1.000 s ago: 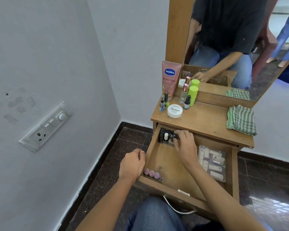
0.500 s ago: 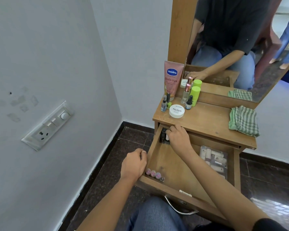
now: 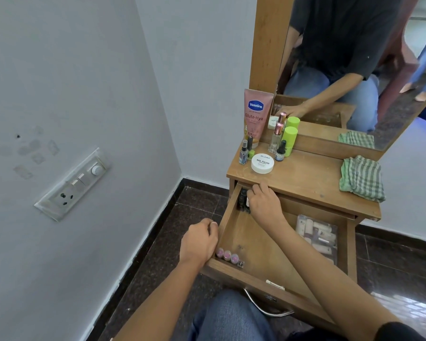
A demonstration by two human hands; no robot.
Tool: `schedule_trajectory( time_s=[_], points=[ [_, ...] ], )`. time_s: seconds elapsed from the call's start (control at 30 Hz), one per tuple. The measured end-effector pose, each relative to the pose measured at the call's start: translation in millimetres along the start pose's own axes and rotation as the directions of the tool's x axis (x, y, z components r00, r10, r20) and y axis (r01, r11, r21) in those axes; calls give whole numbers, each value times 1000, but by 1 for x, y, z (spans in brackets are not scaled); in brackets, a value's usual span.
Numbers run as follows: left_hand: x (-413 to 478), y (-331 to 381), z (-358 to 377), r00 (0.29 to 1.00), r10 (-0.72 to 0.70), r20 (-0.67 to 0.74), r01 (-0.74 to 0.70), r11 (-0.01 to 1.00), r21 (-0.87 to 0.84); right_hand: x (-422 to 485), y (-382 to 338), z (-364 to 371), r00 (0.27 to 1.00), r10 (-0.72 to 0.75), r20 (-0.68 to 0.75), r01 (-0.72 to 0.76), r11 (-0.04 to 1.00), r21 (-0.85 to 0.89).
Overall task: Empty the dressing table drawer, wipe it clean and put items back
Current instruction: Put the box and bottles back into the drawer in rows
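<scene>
The wooden drawer (image 3: 278, 279) of the dressing table is pulled out. My right hand (image 3: 265, 203) reaches into its far left corner, fingers curled round small dark bottles (image 3: 242, 200) standing there. My left hand (image 3: 198, 242) grips the drawer's left wall near the front. Three pink-capped little bottles (image 3: 227, 255) lie in the front left corner. A clear pouch of small tubes (image 3: 316, 236) lies on the drawer's right side. A green checked cloth (image 3: 360, 179) sits folded on the tabletop's right end.
On the tabletop's (image 3: 303, 178) left stand a pink Vaseline tube (image 3: 256, 114), a perfume bottle (image 3: 276, 139), a green container (image 3: 289, 140), small bottles and a white nail polish jar (image 3: 262, 163). Behind rises a mirror (image 3: 354, 57). A wall with a socket plate (image 3: 74, 185) is close on the left.
My right hand slid from the drawer's middle back to the far left corner, over the dark bottles. The left hand kept its grip on the drawer wall.
</scene>
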State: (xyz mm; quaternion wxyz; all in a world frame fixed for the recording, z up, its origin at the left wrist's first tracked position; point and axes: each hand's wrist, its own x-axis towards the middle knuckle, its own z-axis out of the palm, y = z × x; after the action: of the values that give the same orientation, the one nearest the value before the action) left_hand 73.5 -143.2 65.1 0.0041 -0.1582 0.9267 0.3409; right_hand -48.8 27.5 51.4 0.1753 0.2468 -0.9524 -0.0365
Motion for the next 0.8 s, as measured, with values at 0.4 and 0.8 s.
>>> schedule_trajectory(
  time_s=[0.4, 0.8],
  points=[
    [-1, 1, 0, 1000, -4, 3, 4, 1000, -10, -4, -3, 5, 992, 94, -83, -93, 996, 17],
    [-1, 2, -1, 1000, -11, 5, 11, 1000, 10, -8, 0, 9, 989, 103, -109, -101, 995, 18]
  ],
)
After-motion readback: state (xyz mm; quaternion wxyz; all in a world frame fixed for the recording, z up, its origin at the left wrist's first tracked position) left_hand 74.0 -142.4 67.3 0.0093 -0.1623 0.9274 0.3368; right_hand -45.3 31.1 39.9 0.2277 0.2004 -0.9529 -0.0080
